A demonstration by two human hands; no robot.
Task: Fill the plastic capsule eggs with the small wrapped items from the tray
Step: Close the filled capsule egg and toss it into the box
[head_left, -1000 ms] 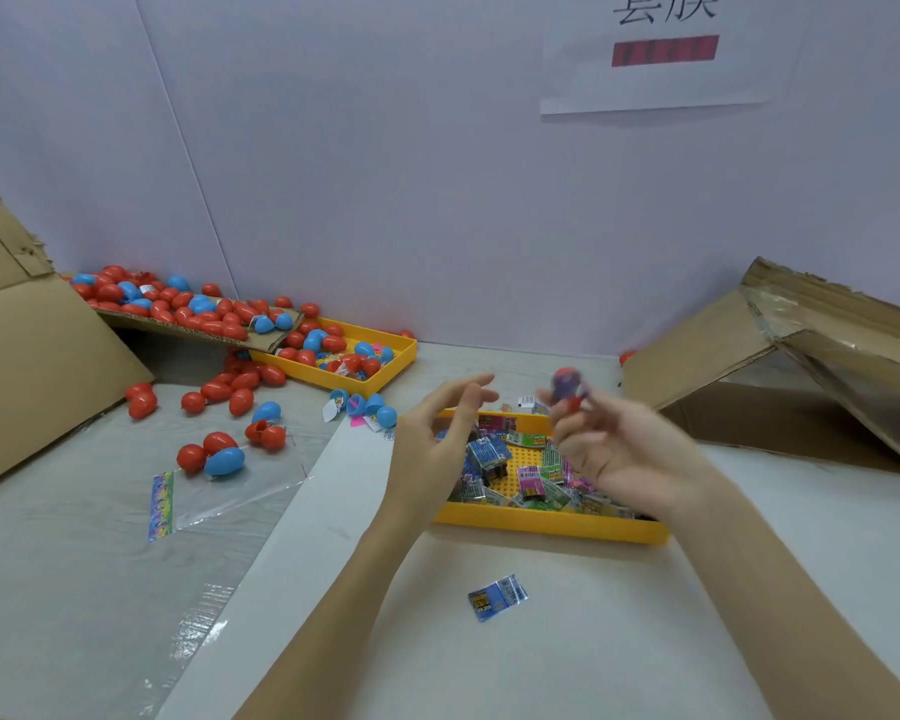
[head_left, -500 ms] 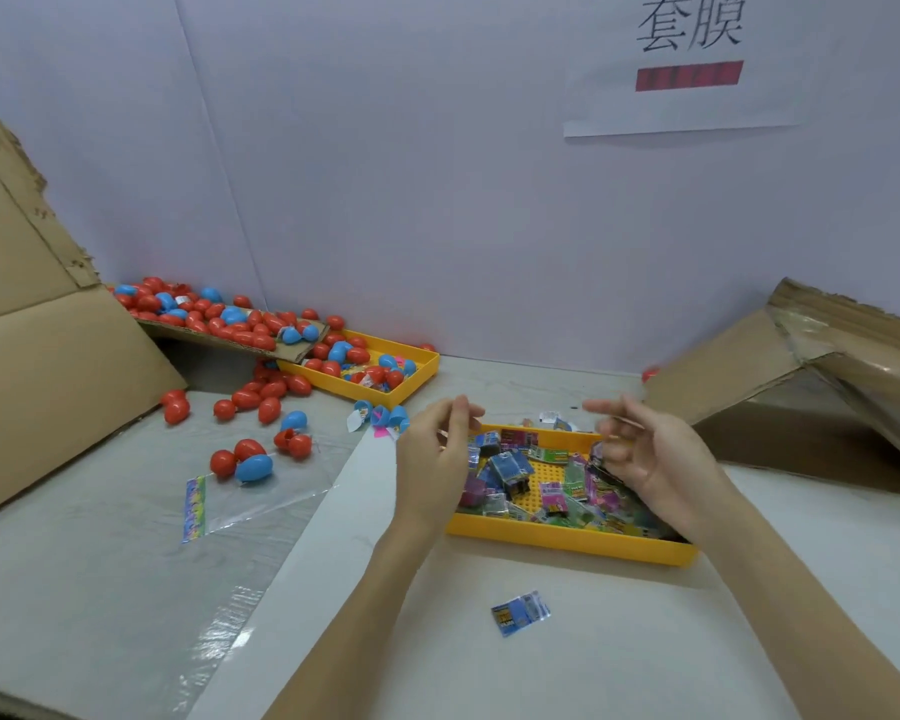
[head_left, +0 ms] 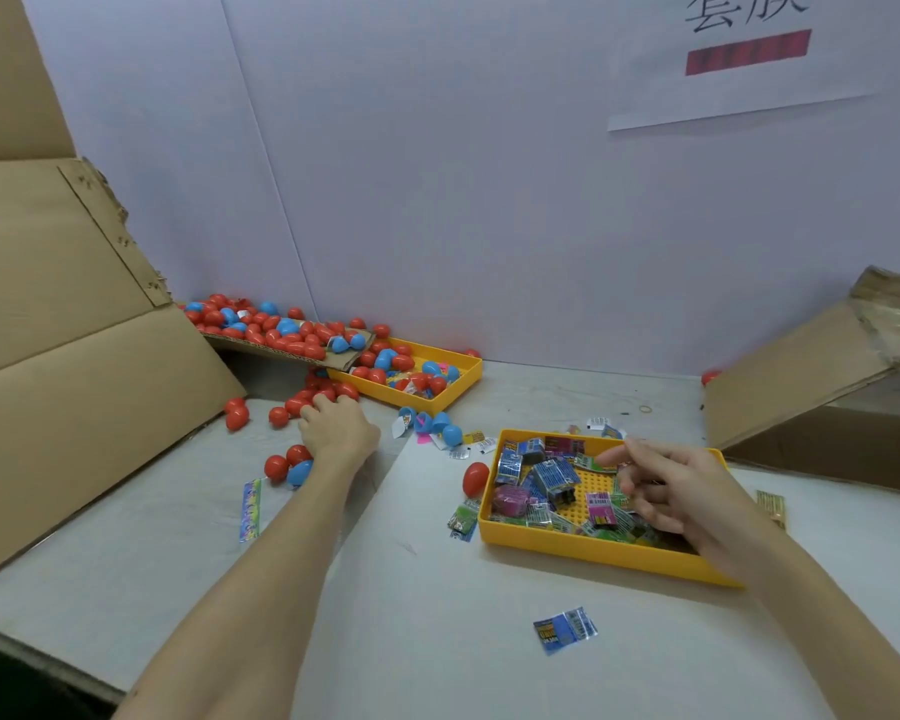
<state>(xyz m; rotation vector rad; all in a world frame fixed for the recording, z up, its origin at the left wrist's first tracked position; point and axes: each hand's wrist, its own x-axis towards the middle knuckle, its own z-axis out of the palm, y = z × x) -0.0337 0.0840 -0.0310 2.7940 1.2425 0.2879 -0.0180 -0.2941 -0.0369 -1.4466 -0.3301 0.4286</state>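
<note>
The left hand [head_left: 336, 431] reaches among loose red eggs [head_left: 302, 402] left of the yellow tray [head_left: 593, 553]; whether it grips one is unclear. The right hand [head_left: 681, 491], fingers relaxed and holding nothing, hovers over the tray's wrapped items [head_left: 554, 478], nearer them.

A near tray [head_left: 593, 550] of small wrapped items [head_left: 554, 475] sits on the tabletop [head_left: 437, 641] right of centre, one capsule egg [head_left: 475, 479] just beside its left wall and a single packet [head_left: 565, 628] lying in front. Behind and to the left, a second tray [head_left: 463, 379] holds more eggs, with a cardboard flap [head_left: 281, 350] piled with eggs [head_left: 276, 330] leaning onto it. Cardboard boxes stand at far left [head_left: 74, 330] and far right [head_left: 801, 387].
</note>
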